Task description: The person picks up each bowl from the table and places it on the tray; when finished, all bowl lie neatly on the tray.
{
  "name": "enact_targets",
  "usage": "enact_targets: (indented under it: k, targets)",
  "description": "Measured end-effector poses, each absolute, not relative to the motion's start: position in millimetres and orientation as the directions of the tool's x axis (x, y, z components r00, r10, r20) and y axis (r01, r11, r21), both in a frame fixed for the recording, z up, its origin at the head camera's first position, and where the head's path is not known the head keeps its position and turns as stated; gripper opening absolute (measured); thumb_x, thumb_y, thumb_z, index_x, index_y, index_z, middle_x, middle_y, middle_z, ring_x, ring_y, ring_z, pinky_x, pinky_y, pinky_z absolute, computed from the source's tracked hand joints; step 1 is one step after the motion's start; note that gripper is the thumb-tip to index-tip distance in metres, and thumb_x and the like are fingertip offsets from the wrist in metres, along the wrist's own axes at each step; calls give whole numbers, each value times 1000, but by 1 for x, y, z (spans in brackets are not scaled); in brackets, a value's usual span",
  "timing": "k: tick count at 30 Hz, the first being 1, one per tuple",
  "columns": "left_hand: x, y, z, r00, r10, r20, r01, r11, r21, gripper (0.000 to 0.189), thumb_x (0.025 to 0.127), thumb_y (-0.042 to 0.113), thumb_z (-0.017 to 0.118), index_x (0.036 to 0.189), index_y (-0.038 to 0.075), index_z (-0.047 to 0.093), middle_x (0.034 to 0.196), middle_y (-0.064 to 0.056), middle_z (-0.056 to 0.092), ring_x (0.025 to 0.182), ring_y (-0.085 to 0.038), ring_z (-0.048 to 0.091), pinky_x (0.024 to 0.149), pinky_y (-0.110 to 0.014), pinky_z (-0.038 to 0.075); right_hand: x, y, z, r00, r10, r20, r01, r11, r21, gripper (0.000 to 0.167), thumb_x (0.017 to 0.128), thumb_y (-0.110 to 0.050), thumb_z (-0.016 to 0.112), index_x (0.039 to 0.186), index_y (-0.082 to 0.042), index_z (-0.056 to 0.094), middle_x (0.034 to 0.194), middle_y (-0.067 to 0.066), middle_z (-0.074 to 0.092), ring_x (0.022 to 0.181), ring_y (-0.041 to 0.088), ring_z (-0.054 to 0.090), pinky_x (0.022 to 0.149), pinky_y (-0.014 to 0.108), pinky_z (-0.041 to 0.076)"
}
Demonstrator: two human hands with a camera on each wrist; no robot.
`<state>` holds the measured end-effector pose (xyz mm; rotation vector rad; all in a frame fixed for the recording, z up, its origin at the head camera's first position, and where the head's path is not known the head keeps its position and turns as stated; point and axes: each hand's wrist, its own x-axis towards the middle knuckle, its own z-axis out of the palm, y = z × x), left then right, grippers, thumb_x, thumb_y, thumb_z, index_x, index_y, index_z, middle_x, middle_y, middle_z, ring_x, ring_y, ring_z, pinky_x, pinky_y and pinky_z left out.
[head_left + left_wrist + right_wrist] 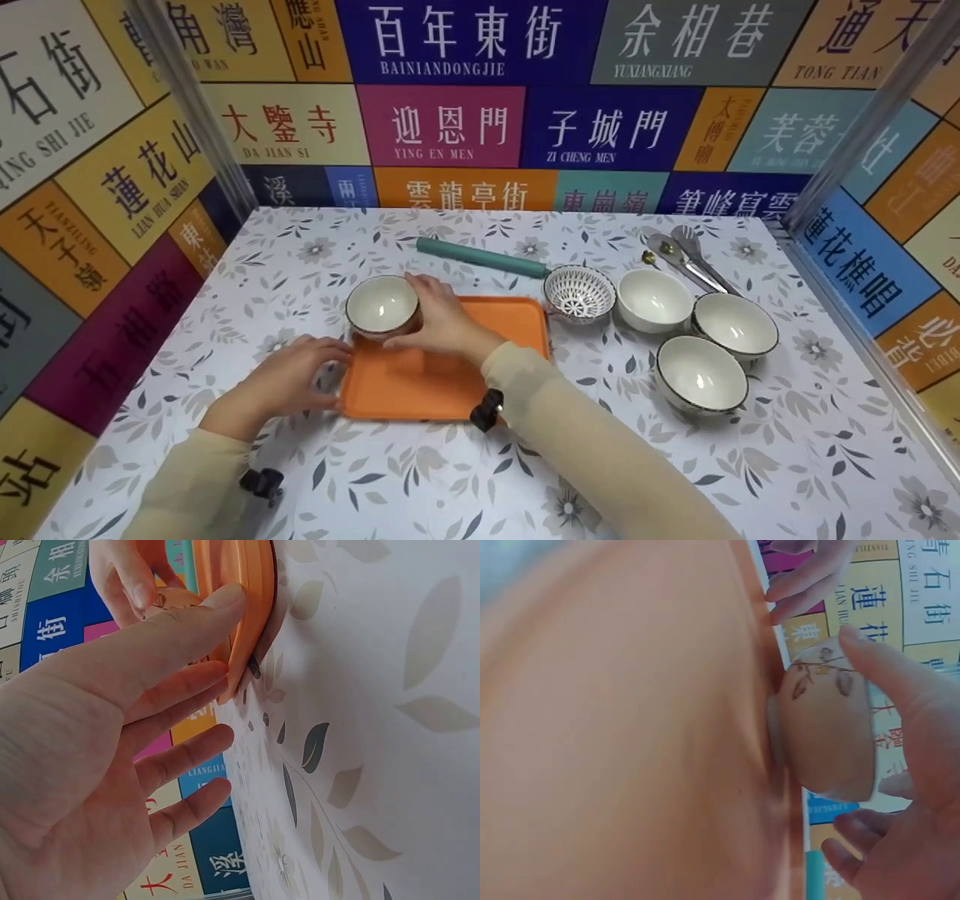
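My right hand (442, 319) holds a small white bowl (382, 306), its thumb against the near side and its fingers round the far side. The bowl stands upright at the back left corner of an orange tray (420, 390). Brown painted sprigs decorate the bowl's outside (825, 720) in the right wrist view. At the tray's left edge is my left hand (296, 379), fingers extended and spread. In the left wrist view its thumb (225, 598) overlaps the tray's rim, with the index fingertip right by the tray's corner.
Right of the tray sit a patterned bowl (579, 292), a plain white bowl (654, 300) and two dark-rimmed bowls (703, 375). Behind them lie metal spoons and a fork (686, 244). A green stick-shaped thing (480, 257) lies behind the tray. Printed panels (457, 124) wall the table's back and sides.
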<state>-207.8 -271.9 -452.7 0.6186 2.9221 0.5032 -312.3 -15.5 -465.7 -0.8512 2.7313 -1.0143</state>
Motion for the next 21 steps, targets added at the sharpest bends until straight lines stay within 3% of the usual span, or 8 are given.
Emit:
enact_targets:
  k: [10, 15, 21]
  targets:
    - [-208, -271, -450, -914, 404, -46, 363, 862, 355, 62, 73, 23, 89, 130, 10, 70, 144, -9, 63, 131, -35, 54, 111, -61, 45, -294, 57, -444, -815, -574, 76, -516, 660, -546, 83, 86, -44, 82, 156, -18, 46, 162, 5, 41, 152, 28, 35, 129, 49, 24]
    - [-210, -270, -449, -910, 413, -39, 378, 864, 332, 62, 72, 26, 91, 128, 9, 71, 142, -9, 64, 127, -34, 56, 108, -59, 48, -299, 99, -434, -830, -545, 121, -519, 672, -528, 76, 85, -38, 83, 150, -12, 53, 156, 9, 49, 146, 31, 42, 125, 49, 34]
    - [-209, -269, -451, -911, 409, -58, 372, 873, 316, 61, 72, 26, 91, 127, 11, 71, 142, -8, 64, 127, -34, 55, 108, -59, 48, -306, 149, -426, -863, -495, 104, -470, 710, -524, 79, 83, -33, 87, 149, -9, 53, 156, 13, 47, 145, 36, 42, 123, 55, 35]
